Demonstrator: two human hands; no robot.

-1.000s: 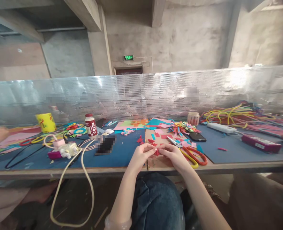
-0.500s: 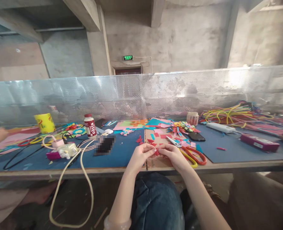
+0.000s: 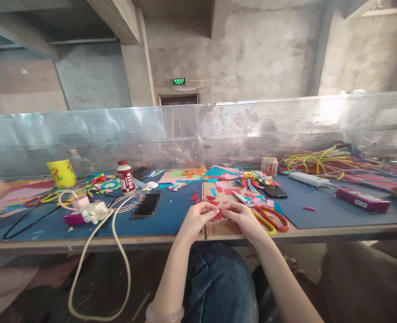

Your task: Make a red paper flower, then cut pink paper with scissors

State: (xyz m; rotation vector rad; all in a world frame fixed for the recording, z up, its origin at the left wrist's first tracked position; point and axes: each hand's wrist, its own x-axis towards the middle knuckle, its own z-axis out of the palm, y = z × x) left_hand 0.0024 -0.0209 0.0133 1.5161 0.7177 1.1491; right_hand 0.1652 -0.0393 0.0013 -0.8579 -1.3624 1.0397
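Observation:
Between my two hands, close to the table's front edge, is a small folded piece of red paper (image 3: 219,215). My left hand (image 3: 198,218) pinches it from the left with thumb and fingertips. From the other side my right hand (image 3: 240,216) pinches it too, and the fingers hide most of its shape. Just beyond my left hand lies a red paper piece (image 3: 195,196) with pointed tips. Scissors with orange and yellow handles (image 3: 278,219) rest right beside my right hand, blades pointing away to the left.
Coloured paper sheets (image 3: 218,171) and paper flowers (image 3: 252,178) lie farther back. A red bottle (image 3: 125,177), a looped cable (image 3: 119,251) and a yellow cup (image 3: 62,173) are left. A dark phone (image 3: 275,192), purple box (image 3: 362,199) and pipe cleaners (image 3: 319,161) are right. Other people's hands show at both sides.
Both hands keep their pinch on the red paper in nearly the same place. The whole view has shifted very slightly.

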